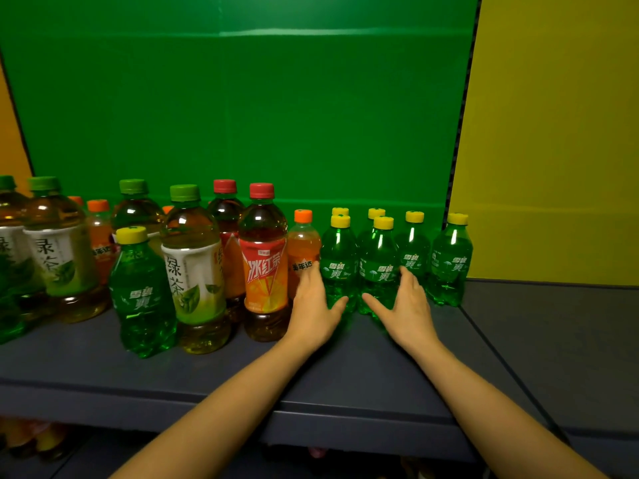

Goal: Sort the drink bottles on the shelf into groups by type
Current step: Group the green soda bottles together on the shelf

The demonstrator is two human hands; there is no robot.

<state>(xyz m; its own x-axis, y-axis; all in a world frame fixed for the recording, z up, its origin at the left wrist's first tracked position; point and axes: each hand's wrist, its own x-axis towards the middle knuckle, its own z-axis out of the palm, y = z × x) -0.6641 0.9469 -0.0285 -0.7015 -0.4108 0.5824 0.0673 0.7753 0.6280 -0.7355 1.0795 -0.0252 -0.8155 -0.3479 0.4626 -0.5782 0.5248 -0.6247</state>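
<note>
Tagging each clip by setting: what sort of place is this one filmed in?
Likely a retail-style shelving unit, perhaps a staged shop: a dark shelf board lined with labelled green soda bottles and tea bottles, backed by a plain green panel and a yellow panel.

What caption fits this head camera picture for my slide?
Sorting: left hand and right hand touch green soda bottles grouped on the shelf.

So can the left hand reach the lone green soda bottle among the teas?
Probably yes: the green soda bottle stands frontmost, with bare shelf between it and the left hand.
</note>
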